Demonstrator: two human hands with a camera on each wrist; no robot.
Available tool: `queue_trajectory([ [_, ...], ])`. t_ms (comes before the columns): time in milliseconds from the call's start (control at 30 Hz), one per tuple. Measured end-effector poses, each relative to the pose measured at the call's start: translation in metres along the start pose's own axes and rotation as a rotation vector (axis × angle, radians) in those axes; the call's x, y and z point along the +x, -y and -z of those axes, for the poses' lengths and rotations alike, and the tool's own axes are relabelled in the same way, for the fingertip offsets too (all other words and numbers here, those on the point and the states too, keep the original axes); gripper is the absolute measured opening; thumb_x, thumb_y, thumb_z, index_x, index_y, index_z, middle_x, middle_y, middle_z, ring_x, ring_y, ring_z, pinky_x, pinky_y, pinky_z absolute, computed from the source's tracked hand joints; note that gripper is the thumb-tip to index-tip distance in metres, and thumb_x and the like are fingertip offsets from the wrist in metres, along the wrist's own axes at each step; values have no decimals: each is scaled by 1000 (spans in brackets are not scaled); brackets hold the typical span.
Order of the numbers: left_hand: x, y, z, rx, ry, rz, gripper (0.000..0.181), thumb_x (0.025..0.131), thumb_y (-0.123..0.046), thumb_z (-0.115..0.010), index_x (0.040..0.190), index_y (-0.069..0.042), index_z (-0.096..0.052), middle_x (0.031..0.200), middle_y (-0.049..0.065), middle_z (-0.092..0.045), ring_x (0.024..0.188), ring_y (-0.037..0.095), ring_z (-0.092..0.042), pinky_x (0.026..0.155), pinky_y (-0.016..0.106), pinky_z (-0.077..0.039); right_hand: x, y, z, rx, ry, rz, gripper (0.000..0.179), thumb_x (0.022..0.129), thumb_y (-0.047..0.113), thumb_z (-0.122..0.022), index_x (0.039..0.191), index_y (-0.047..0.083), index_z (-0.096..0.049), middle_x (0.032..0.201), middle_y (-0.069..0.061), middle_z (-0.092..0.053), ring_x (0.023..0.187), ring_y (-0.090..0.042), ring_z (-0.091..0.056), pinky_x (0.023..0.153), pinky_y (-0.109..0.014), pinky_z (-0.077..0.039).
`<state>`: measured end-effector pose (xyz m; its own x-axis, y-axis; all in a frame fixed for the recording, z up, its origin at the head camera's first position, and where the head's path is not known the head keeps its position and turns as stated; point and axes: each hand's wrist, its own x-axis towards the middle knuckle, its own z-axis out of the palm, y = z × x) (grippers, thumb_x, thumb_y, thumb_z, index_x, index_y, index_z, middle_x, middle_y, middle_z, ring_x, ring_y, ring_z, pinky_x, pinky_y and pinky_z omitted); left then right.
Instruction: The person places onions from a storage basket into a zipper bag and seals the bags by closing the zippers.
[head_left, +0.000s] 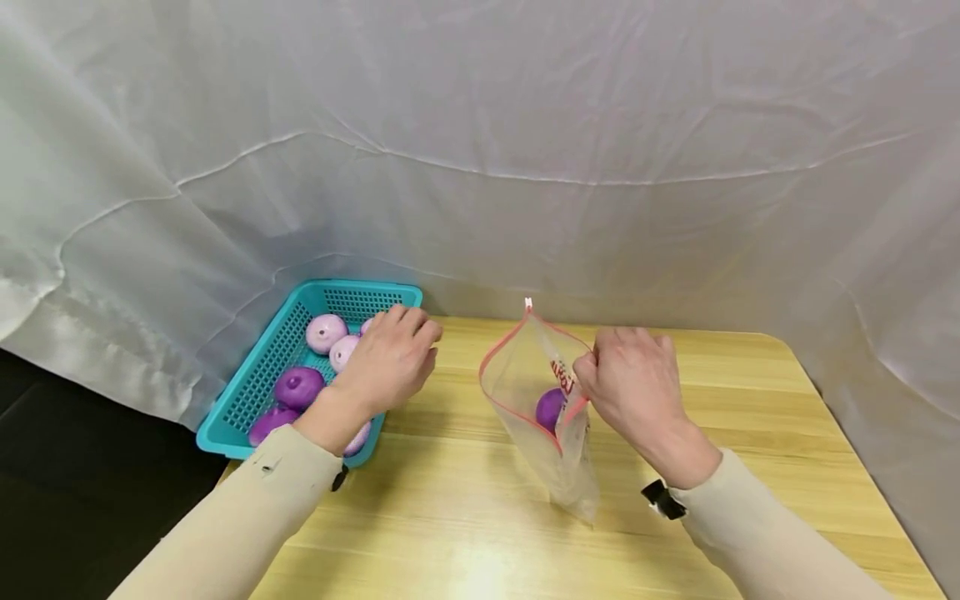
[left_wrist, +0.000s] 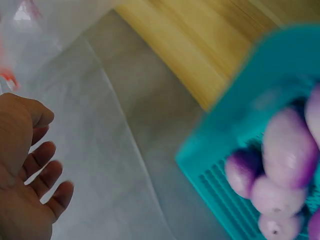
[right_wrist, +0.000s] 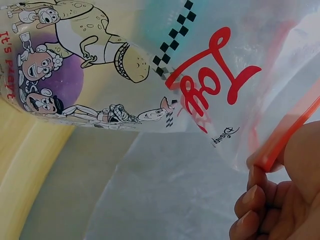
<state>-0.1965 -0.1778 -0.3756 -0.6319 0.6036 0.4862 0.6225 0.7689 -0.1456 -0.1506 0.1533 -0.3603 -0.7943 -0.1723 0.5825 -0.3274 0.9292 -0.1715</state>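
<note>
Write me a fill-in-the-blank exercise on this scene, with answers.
The right hand pinches the rim of the see-through ____.
Only ____ round purple object shows inside the bag.
In the head view, the basket sits to the ____ of the bag.
The left hand holds ____.

Answers: bag; one; left; nothing.

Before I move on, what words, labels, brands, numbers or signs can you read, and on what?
"Toy", red, on the plastic bag.
"Disney", small and black, on the bag.
"It's playt", red, on the bag; the rest isn't visible.
Faint folded red lettering beside "Toy": unreadable.
Any finer print is too small. No numbers readable.
</note>
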Motion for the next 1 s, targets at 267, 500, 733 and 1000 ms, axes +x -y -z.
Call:
queue_trajectory([
  [267,-33,43,8,-34,37,60,5,94,-8,-72,96,-4,-70,94,13,-66,88,35,-59,82,48,-51,-5,-4,10,8,5,-46,26,72,8,-47,55,19,-31,60,4,-24,56,-20,-29,61,-38,-24],
  [500,-69,73,21,-41,207,287,13,95,-10,-66,105,-2,-68,109,18,-68,102,40,-59,89,57,-51,-10,-5,10,17,-37,-25,26,72,7,-48,55,19,-33,57,4,-27,54,-21,-30,61,-38,-25],
  [733,-102,96,21,-35,301,406,45,93,-13,-70,131,7,-60,131,29,-62,123,51,-54,103,69,-45,-14,-4,8,22,-46,-23,25,74,8,-49,56,19,-35,56,3,-31,53,-21,-31,61,-38,-25],
  [1000,-123,114,7,-25,397,458,71,92,-21,-78,145,12,-45,143,36,-50,136,56,-43,112,74,-36,-15,-5,8,14,-25,-34,27,77,8,-51,56,19,-36,56,3,-32,53,-21,-32,62,-39,-26],
])
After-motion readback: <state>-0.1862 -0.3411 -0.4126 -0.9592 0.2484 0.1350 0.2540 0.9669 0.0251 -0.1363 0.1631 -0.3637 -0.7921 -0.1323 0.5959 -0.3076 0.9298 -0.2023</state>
